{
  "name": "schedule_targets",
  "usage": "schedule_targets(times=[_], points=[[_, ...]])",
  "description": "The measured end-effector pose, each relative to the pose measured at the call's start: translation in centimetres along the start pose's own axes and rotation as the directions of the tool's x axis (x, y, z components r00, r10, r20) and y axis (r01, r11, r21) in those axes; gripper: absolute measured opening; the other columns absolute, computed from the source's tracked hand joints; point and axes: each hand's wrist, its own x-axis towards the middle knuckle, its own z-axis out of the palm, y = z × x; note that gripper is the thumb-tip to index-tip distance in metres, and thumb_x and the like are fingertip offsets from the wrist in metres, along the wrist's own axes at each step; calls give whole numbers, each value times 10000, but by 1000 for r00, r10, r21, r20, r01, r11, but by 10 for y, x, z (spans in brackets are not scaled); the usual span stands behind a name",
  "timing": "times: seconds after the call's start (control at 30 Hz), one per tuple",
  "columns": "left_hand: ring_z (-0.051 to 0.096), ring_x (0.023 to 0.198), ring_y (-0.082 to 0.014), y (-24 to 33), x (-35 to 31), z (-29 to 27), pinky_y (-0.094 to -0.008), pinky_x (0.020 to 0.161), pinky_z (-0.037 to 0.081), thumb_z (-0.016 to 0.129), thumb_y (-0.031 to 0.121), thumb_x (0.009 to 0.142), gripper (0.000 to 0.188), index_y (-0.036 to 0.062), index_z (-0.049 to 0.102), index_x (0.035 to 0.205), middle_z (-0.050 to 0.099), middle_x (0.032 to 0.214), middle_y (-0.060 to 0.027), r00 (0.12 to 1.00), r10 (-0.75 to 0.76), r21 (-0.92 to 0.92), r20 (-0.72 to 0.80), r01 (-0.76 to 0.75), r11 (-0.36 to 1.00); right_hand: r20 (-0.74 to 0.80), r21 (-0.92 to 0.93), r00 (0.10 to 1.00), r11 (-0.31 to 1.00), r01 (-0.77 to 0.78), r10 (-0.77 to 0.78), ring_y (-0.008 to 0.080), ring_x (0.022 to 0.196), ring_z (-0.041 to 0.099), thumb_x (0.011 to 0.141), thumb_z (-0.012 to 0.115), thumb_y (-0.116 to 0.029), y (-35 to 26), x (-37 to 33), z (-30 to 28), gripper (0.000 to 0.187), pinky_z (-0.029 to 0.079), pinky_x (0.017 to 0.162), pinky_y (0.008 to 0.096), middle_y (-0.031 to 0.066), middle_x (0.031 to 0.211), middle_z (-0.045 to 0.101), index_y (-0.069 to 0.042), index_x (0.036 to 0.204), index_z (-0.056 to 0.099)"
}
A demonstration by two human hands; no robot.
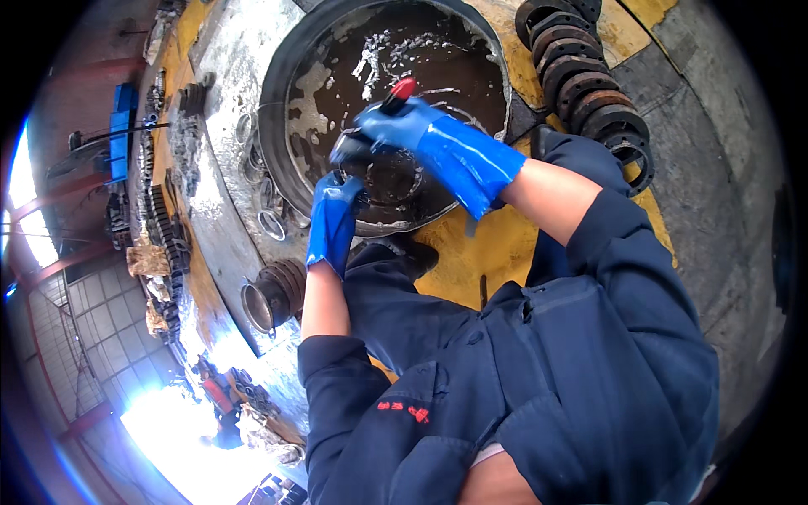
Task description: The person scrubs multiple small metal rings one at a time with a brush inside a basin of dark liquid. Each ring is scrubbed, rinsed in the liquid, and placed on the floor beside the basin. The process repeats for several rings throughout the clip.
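Note:
A wide round metal basin (273, 126) holds dark liquid with patches of pale foam. Over it, my right hand (391, 128), in a blue rubber glove, is closed round a tool with a red-ended handle (404, 89). The tool's working end is blurred, and I cannot make out its kind. My left hand (335, 206), gloved in blue too, is at the basin's near left rim, just below the right hand. Its fingers are curled in, and whatever they hold is dark and mostly hidden.
A row of dark, rusty ring-shaped metal parts (581, 76) lies right of the basin. To the left are loose metal rings (271, 225) and a stack of ring parts (273, 299). More metal parts (160, 223) line the far left. My knees flank the yellow floor (467, 261).

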Motion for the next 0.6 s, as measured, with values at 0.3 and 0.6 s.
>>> schedule_targets(times=[0.3, 0.6], points=[[643, 640, -136, -6, -21, 14, -287, 568, 485, 692, 166, 955, 193, -11, 714, 1029, 700, 771, -66, 998, -59, -171, 4, 59, 984, -93, -341, 994, 940, 21, -56, 182, 916, 753, 976, 722, -375, 1, -3, 13, 291, 576, 895, 348, 68, 1000, 808, -115, 1087, 789], [635, 604, -150, -16, -10, 5, -293, 574, 485, 714, 228, 947, 231, 0, 701, 982, 712, 757, -81, 991, -83, -102, -107, 72, 992, -454, -452, 883, 823, -344, 120, 263, 857, 734, 938, 663, -469, 36, 28, -20, 426, 561, 831, 382, 149, 911, 771, -57, 977, 766]])
